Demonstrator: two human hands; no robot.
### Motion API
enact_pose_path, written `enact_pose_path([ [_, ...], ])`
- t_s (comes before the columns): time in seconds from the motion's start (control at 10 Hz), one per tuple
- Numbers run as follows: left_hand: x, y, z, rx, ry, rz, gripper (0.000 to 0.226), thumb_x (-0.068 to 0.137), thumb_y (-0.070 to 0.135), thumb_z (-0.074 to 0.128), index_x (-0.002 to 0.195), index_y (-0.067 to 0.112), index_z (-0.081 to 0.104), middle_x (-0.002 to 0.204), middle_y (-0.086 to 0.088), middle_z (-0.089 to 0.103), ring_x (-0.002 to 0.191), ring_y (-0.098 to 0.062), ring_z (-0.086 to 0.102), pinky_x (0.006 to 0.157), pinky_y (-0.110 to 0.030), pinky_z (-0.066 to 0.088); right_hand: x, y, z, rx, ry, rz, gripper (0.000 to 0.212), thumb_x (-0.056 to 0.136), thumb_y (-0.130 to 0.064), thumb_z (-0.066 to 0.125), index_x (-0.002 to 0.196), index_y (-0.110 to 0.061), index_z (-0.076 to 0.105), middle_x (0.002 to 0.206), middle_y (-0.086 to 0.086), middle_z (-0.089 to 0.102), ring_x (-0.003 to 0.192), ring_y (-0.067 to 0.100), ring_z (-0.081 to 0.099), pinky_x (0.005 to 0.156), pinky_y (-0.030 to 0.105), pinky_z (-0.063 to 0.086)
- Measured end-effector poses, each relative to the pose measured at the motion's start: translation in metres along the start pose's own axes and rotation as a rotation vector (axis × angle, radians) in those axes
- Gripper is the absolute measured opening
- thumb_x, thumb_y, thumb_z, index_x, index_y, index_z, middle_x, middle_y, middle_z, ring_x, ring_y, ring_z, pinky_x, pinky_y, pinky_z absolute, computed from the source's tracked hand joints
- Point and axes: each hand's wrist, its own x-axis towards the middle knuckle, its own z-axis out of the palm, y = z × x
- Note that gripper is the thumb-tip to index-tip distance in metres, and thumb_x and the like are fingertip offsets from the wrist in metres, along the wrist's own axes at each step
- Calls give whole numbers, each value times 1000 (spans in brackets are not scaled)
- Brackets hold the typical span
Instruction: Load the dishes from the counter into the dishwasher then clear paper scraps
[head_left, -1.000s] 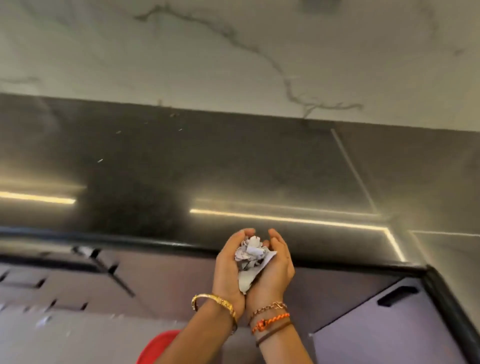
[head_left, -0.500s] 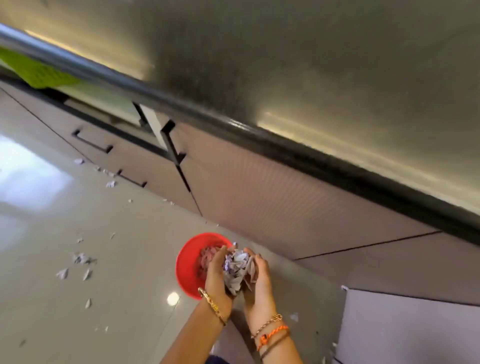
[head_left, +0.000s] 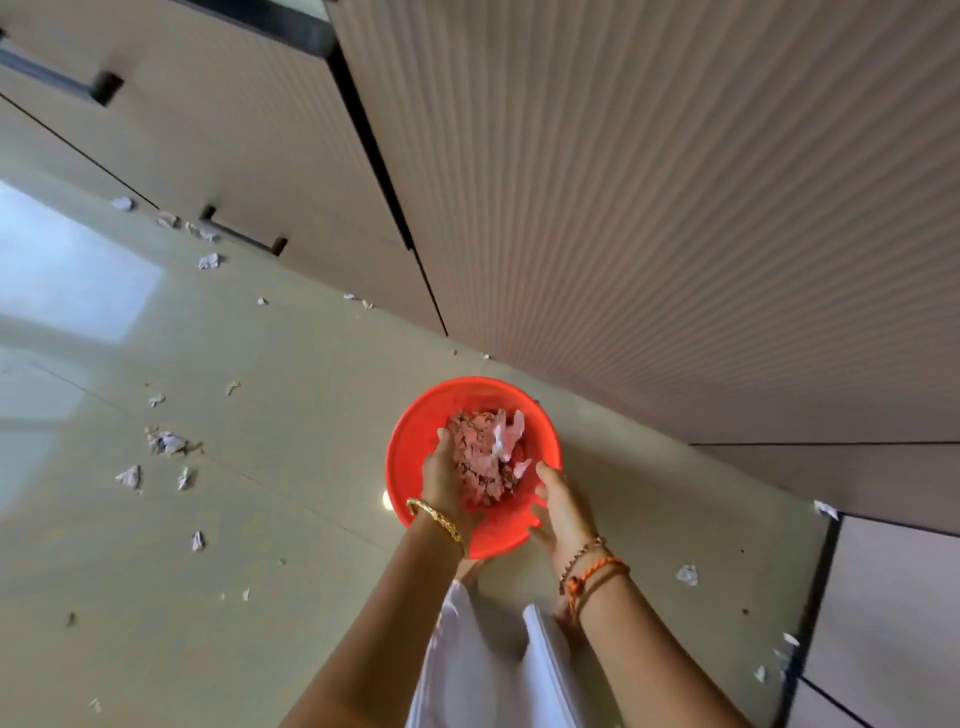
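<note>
Scraps (head_left: 485, 457): a crumpled heap in the red bowl (head_left: 415, 441), which stands on the floor by the ribbed cabinet (head_left: 649, 208).
Left hand (head_left: 445, 480): inside the bowl, fingers against the heap — grip looks released, holding nothing.
Right hand (head_left: 563, 506): over the near rim, fingers relaxed, released.
Handling: paper is light, soft, crushable and likely to flutter — best scooped in cupped palms and pressed down.
Loose scraps (head_left: 166, 443): scattered over the floor to the left; more lie along the cabinet foot.
In the way: nothing but the white garment (head_left: 467, 654) below the wrists.
</note>
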Motion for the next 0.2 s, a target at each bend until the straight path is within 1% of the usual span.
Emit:
enact_pose_path([
  [0.1,13,-2,-7,-37,40,55,33,98,36,39,114,11,53,92,-5,65,71,-19,63,60,-26,46,-7,2,-1,173,77,25,22,92,-23,48,72,-16,53,75,0,57,62,11,52,54,24,37],
  [0.2,12,-9,-8,60,83,83,37,97,31,43,67,11,49,37,5,50,30,-10,52,33,-10,36,-19,-9,-2,259,169,-151,36,91,-21,49,57,-17,41,42,-10,44,37,3,40,42,17,31],
])
